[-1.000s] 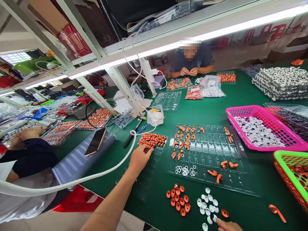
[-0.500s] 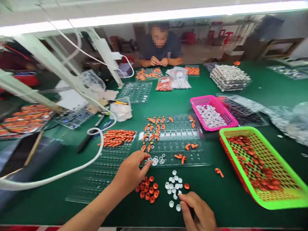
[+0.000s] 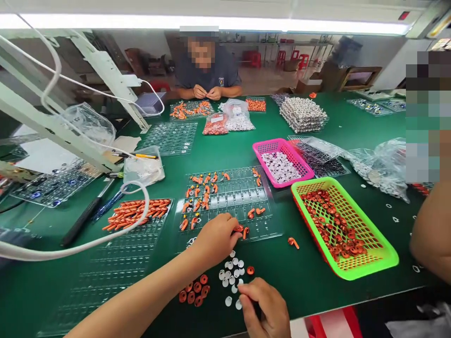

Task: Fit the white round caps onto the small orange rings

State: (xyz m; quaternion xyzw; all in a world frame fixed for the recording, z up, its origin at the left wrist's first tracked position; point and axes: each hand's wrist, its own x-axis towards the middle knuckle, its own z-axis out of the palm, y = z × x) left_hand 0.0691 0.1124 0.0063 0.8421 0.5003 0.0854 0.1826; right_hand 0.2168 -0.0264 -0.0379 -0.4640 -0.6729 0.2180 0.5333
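Note:
My left hand reaches over the front of a clear plastic tray, thumb and forefinger closing around an orange curved part. Another orange curved part lies just right of the fingertips. My right hand is closed in a pinch near the table's front edge; a small white disc shows at its fingertips. Loose white discs are scattered beside it. A group of orange round pieces lies below my left forearm. White rings are partly covered by that forearm.
A green basket with orange pieces and a pink basket with white pieces stand right. A white cable loops across the left, over orange sticks. A person works opposite; another person's arm is at the right edge.
My left hand has moved right from the white rings to the orange curved part. The right hand keeps its pinch beside the white discs. The view has turned right, bringing another person's arm in.

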